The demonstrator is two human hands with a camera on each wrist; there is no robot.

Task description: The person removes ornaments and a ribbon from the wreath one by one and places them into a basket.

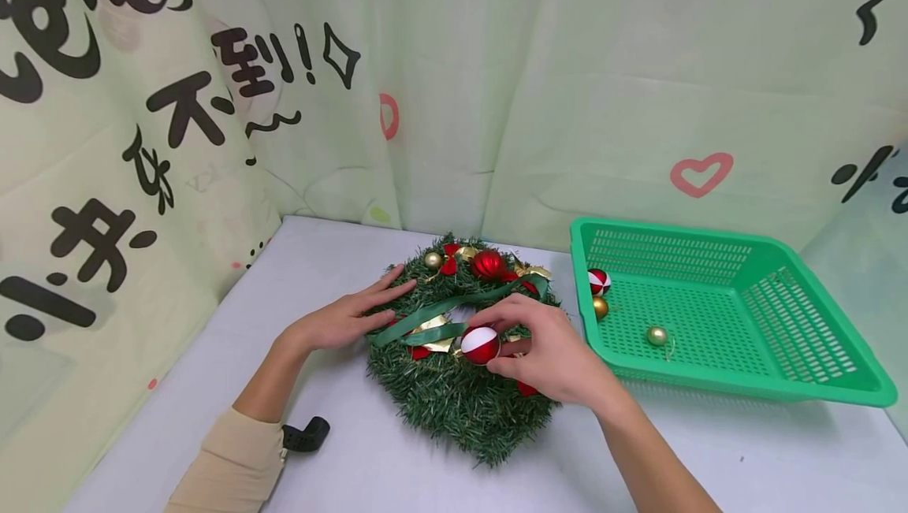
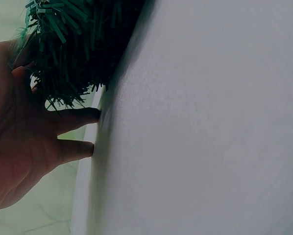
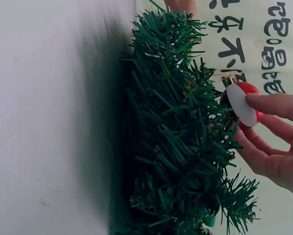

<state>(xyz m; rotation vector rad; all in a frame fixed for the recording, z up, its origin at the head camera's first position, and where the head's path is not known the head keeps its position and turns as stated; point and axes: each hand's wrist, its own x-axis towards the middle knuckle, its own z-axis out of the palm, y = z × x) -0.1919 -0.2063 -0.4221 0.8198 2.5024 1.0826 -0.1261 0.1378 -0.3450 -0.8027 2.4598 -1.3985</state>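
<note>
A green Christmas wreath (image 1: 468,410) lies on the white table, decorated with a shiny red bauble (image 1: 488,265), a small gold ball (image 1: 433,260), red and gold bows and a dark green ribbon (image 1: 440,310). My right hand (image 1: 549,347) pinches a red-and-white bauble (image 1: 480,345) between thumb and fingers, over the wreath's front part. In the right wrist view the bauble's gold cap points at the wreath's needles. With fingers spread, my left hand (image 1: 347,316) rests on the wreath's left edge; two of its fingertips reach down to the tabletop in the left wrist view (image 2: 34,132).
At the right stands a green plastic basket (image 1: 745,387) holding another red-and-white bauble (image 1: 599,282), a dark gold ball (image 1: 600,308) and a pale gold ball (image 1: 657,336). Printed curtains (image 1: 454,103) hang behind the table (image 1: 340,466). A black strap end (image 1: 307,435) sticks out by the left sleeve.
</note>
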